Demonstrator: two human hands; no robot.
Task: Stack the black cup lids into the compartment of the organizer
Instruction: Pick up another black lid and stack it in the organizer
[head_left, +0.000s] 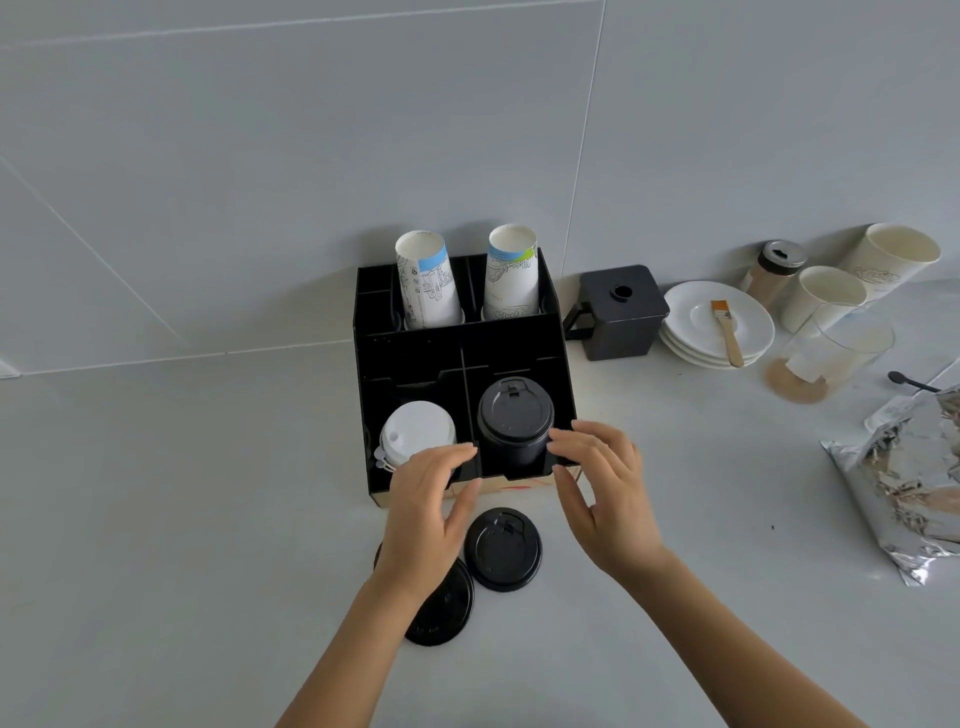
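A black organizer (511, 343) stands against the wall. Its front right compartment holds a stack of black cup lids (514, 421); the front left one holds white lids (415, 431). On the counter in front lie two loose black lids: one (503, 549) between my hands, another (441, 608) partly hidden under my left wrist. My left hand (431, 509) and my right hand (602, 493) hover on either side of the black stack at the organizer's front edge, fingers apart, holding nothing.
Two printed paper cups (426, 286) stand in the organizer's rear slots. To the right are a black lidded box (621, 312), stacked white plates (748, 312) with a brush (727, 332), paper cups (831, 296), a clear glass (831, 353) and a foil bag (909, 488).
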